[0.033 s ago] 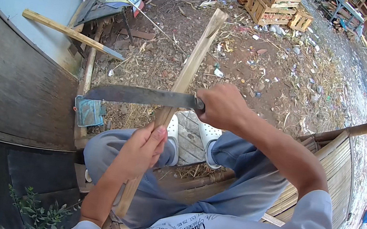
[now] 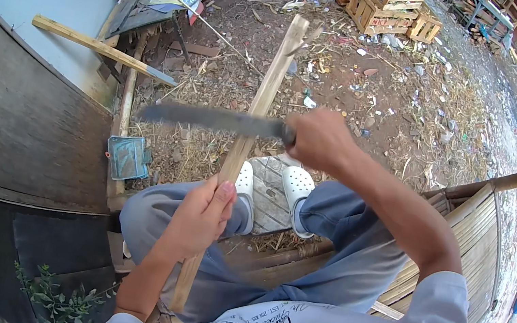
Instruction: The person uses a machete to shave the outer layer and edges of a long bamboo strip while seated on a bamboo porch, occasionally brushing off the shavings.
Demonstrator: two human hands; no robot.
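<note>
While the left hand (image 2: 200,217) wraps its fingers tight around the lower part of a long bamboo slat (image 2: 253,119), the slat runs up and away from the body, tilted a bit to the right, far end out over the littered dirt ground (image 2: 381,93). Grip low on the stick probably keeps the fingers well clear of the blade and leaves the upper length free to be worked

Right hand (image 2: 319,139) is clenched on the handle of a long dark machete (image 2: 211,118), blade lying roughly level and pointing left, crossing the slat about midway. Blade looks motion-blurred; can't tell if the edge touches the wood or sits just in front of it. Holding it crosswise suits a chopping or shaving stroke, judging by the angle

Person sits on a slatted bamboo bench (image 2: 467,233), knees apart in grey-blue trousers, feet in white clogs (image 2: 296,185) on a paved block, so the slat fits between the legs

Around: a light wooden plank (image 2: 95,46) leaning at the left, a small teal box (image 2: 128,157) by the left knee, stacked wooden crates (image 2: 383,3) at the top, a green plant (image 2: 58,299) low left
</note>
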